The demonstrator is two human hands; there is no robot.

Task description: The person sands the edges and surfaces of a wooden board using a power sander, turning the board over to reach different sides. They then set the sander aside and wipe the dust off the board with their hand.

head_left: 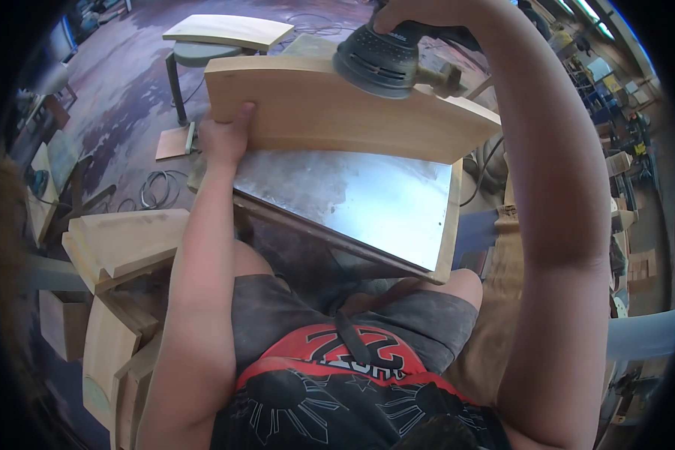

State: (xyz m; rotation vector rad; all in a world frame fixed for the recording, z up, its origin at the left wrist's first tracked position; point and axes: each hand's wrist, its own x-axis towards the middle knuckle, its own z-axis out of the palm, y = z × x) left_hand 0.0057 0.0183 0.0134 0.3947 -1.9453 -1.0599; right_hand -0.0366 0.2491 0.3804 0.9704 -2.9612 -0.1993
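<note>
A curved wooden board (300, 112) stands on its long edge across the far side of a shiny metal-topped work surface (360, 199). My left hand (225, 137) is closed around the board's left end, thumb on the near face. High at the right, my right hand (420, 13) grips a dark orbital sander (375, 66) from above. The sander overlaps the board's top edge; whether its pad presses on the wood is hidden. A stubby dust port (442, 77) sticks out from its right side.
A pale curved board (229, 30) lies on a stool (202, 52) beyond the work surface. Several wooden pieces (127, 244) are piled at my left. A coiled cable (157, 189) lies on the floor. Brown cloth or cardboard (502, 300) is at my right, with cluttered shelves beyond.
</note>
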